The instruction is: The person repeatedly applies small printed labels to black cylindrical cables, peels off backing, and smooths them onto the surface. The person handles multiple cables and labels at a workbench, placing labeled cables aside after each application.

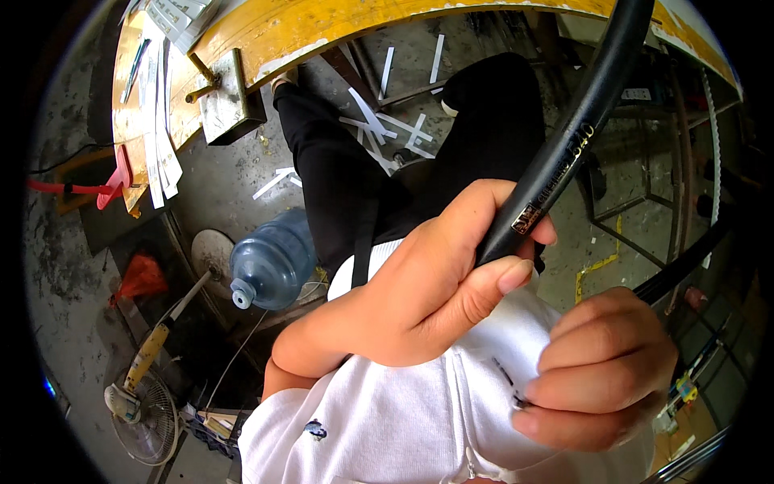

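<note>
Across the right half of the view runs a thick black tube (568, 149) with light print on its side. My left hand (451, 282) is closed round its lower end, thumb along the near side and fingers wrapped behind. Lower right, my right hand (609, 371) is curled into a fist in front of my white shirt (387, 403). A black length (685, 262) enters that fist from the right; whether it belongs to the same tube I cannot tell. A small dark tip (520, 401) shows at its fingertips.
A yellow-edged table (322, 36) curves along the top, with a metal block (230, 101) at its edge and paper strips (157, 121) on it. Left of my legs lie a blue water bottle (274, 258) and a fan (145, 419). White strips (367, 113) litter the floor.
</note>
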{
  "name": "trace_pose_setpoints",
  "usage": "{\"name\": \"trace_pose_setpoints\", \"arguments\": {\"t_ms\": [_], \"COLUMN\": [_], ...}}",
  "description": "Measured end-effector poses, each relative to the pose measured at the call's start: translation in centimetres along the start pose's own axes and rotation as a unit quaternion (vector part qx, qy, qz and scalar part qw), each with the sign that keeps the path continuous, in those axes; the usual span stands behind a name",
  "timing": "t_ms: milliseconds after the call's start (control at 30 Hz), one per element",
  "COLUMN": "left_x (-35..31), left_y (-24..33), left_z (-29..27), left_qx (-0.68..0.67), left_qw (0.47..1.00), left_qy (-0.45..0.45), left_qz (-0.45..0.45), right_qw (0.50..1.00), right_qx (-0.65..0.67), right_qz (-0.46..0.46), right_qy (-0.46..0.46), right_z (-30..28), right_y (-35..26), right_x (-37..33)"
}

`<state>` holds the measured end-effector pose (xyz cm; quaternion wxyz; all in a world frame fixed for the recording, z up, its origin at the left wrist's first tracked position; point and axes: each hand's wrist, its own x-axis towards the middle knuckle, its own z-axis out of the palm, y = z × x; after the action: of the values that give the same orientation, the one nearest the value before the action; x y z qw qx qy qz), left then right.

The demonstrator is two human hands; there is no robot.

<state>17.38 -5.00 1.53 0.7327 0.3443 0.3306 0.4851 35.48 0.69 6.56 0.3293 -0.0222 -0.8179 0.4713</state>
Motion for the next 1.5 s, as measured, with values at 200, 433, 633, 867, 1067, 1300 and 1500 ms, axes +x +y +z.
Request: {"name": "trace_pose_setpoints", "arguments": {"t_ms": [200,433,633,867,1067,1300,1500], "left_x": [-0.1,0.2,0.7,0.4,0.3,1.2,1.2], "left_y": [0.2,-0.3,-0.2,0.6,0.4,-0.4,-0.5], "left_z": [0.0,0.3,0.6,0.3,1.7,0.6,1.5], "left_qx": [0.001,-0.013,0.187,0.225,0.121,0.139,-0.052], "left_qw": [1.0,0.997,0.979,0.969,0.991,0.985,0.993], "left_qy": [-0.018,-0.072,-0.055,-0.098,-0.045,-0.089,-0.086], "left_qz": [0.005,-0.013,0.056,0.0,-0.021,-0.052,-0.055], "right_qw": [0.878,0.792,0.862,0.883,0.867,0.886,0.862], "right_qx": [0.066,-0.179,0.161,0.111,0.037,-0.042,-0.028], "right_qz": [0.37,0.555,0.378,0.369,0.303,0.327,0.14], "right_qy": [0.297,0.18,0.297,0.268,0.392,0.325,0.487], "right_z": [-4.7,-5.6,1.2,-0.1,-2.4,-1.8,-4.2], "right_y": [5.2,7.6,2.7,3.2,5.0,5.1,6.8], "right_x": [-7.9,-10.2,-0.9,0.3,1.1,-0.1,1.3]}}
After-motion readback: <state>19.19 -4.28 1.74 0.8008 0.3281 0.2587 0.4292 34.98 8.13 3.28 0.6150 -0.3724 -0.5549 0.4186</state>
